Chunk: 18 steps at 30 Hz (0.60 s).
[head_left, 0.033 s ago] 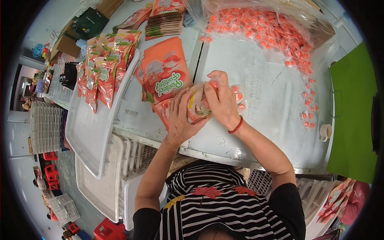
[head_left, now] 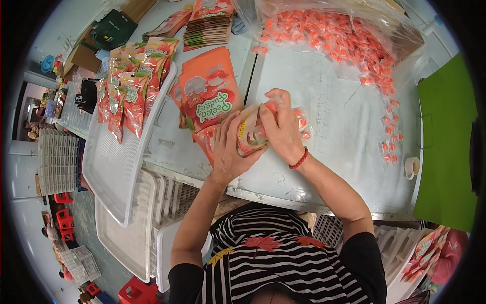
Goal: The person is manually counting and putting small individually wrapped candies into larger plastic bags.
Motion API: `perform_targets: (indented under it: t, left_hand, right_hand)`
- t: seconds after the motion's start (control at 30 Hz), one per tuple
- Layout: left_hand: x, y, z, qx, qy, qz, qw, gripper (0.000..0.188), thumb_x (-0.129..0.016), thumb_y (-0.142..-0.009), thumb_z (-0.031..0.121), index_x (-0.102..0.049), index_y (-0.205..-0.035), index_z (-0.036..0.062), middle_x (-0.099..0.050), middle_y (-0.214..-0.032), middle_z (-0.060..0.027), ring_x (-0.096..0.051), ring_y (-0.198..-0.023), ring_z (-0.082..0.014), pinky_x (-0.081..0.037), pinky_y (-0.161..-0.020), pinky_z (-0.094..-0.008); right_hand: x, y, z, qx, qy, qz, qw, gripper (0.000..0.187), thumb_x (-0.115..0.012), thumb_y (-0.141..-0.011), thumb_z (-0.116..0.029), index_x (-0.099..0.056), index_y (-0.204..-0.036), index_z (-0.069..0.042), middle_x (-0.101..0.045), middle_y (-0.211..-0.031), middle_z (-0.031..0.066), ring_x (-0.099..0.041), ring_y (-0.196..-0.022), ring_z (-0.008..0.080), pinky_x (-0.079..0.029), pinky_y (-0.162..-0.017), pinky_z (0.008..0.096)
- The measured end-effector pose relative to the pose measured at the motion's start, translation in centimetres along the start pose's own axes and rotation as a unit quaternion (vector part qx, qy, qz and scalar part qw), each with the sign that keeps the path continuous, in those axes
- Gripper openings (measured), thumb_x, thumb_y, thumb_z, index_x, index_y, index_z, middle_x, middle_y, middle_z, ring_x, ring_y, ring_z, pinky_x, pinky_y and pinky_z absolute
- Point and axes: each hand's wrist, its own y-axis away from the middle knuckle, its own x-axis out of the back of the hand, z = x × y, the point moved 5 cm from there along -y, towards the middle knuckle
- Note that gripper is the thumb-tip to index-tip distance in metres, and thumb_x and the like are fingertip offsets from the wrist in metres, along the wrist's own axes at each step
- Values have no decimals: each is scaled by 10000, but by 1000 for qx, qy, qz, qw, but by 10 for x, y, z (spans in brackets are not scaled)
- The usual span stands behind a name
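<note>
My left hand is wrapped around a red and cream candy pouch, holding it tilted over the table. At the pouch's mouth, my right hand is closed around wrapped red candies, its fingers partly hiding them. More wrapped candies show just beyond the right hand's outer side. Left of the pouch lies a fanned stack of flat red pouches, close to my left fingers. How full the held pouch is cannot be seen.
A heap of wrapped candies spills from a clear plastic bag at the far right. Filled pouches lie on a white tray at left. Another pouch stack sits farther back. A tape roll stands beside a green panel.
My right hand's fingers have shifted very slightly at the pouch's mouth. The left hand keeps its hold on the pouch.
</note>
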Motion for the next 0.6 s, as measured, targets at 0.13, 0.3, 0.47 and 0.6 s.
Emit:
perform_targets:
  t: [0.13,0.3,0.47,0.6]
  left_hand:
    - [3,-3,1,5,6,-3,1000,951,-856,-572,270,-352,-1347,47,-454,-1314,-170,-460,-1175,-356,-378,-973,-460]
    - [3,-2,0,-1,5,2,1000,951,-855,-574,269,-352,-1349,43,-454,-1311,-175,-453,-1184,-358,-372,-977,-464]
    - [-2,-2,5,-20,-11,5,1000,931,-846,-587,273,-367,-1347,28,-450,-1312,-181,-452,-1184,-355,-359,-985,-472]
    - [-6,-4,13,-32,2,0,999,924,-858,-579,257,-380,-1330,10,-457,-1317,-179,-459,-1193,-360,-358,-995,-461]
  right_hand:
    - [9,-3,14,16,-25,45,999,214,-455,-897,-145,-435,-1077,-32,-558,-688,146,-592,-619,350,-464,-585,379]
    - [9,1,-3,113,284,-64,950,235,-475,-926,-239,-484,-1030,-28,-576,-726,146,-593,-624,353,-464,-610,409]
    - [13,1,-8,138,186,-9,973,252,-439,-955,-248,-503,-1012,-10,-591,-780,164,-596,-672,331,-468,-639,388]
    - [10,-3,-3,66,23,37,997,259,-402,-981,-232,-503,-1028,2,-591,-856,163,-589,-758,279,-469,-709,351]
